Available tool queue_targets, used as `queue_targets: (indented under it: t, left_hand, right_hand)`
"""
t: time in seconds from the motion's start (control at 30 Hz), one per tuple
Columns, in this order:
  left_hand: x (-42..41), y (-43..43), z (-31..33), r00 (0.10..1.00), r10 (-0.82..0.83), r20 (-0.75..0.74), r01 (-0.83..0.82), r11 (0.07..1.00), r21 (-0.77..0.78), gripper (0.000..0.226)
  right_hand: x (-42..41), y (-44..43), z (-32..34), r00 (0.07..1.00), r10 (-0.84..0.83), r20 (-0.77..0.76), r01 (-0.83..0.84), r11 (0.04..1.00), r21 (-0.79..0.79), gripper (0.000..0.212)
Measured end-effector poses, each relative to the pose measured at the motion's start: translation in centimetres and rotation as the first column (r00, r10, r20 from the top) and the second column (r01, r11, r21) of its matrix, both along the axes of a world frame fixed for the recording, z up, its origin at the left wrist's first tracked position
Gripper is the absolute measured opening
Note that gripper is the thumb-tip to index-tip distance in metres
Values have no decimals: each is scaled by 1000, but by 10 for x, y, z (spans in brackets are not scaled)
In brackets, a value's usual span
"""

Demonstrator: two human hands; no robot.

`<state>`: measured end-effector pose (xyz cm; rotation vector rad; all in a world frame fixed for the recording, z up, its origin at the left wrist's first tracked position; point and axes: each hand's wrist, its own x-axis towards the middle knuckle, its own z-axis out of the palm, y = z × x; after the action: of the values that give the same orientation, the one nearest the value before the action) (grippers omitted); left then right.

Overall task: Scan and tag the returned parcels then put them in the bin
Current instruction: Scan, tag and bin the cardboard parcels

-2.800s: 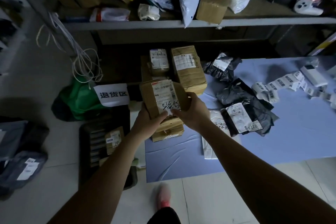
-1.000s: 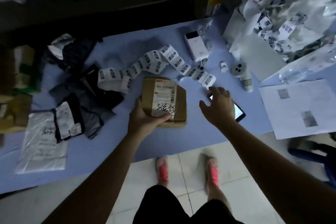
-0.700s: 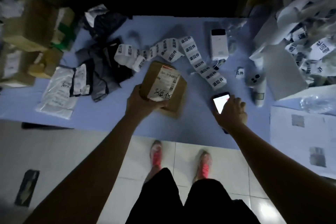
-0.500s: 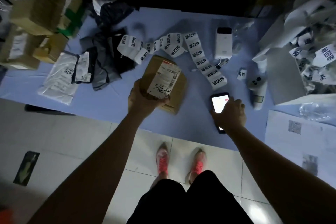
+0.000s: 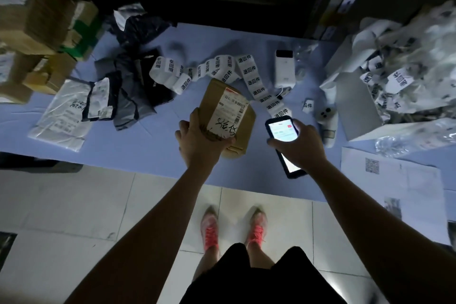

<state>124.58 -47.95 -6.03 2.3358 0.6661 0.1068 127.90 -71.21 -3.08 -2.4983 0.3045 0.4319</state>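
A small brown cardboard parcel (image 5: 228, 106) with a white shipping label and black handwriting is held over the blue table (image 5: 148, 145). My left hand (image 5: 198, 142) grips its near end from below, thumb on the label side. My right hand (image 5: 298, 142) holds a black phone (image 5: 282, 131) with a lit screen, lifted just right of the parcel. A strip of white return stickers (image 5: 249, 79) with black characters winds across the table behind the parcel.
Dark and clear poly-bag parcels (image 5: 128, 91) lie at left, cardboard boxes (image 5: 32, 22) stacked further left. A white label printer (image 5: 285, 69), a white handheld scanner (image 5: 327, 118), a heap of sticker backing (image 5: 404, 64) and printed sheets (image 5: 392, 180) lie to the right.
My right hand reached to the phone lying on the table, closed on it and lifted it beside the parcel. The left hand carried the parcel from the stack and keeps holding it.
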Motion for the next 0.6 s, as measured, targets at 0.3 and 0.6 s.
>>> queue_targets:
  t: [0.3,0.6]
  left_hand:
    - [-13,-22,11,997,-72,3,71,988,140,118]
    - [-19,-26,8,997,-71,19,67,987,146,116]
  right_hand:
    - [-26,-11,53,961,276,-24,-269,908,-320,90]
    - [-49,-19,67,951,309,-18,-294,880,-374,82]
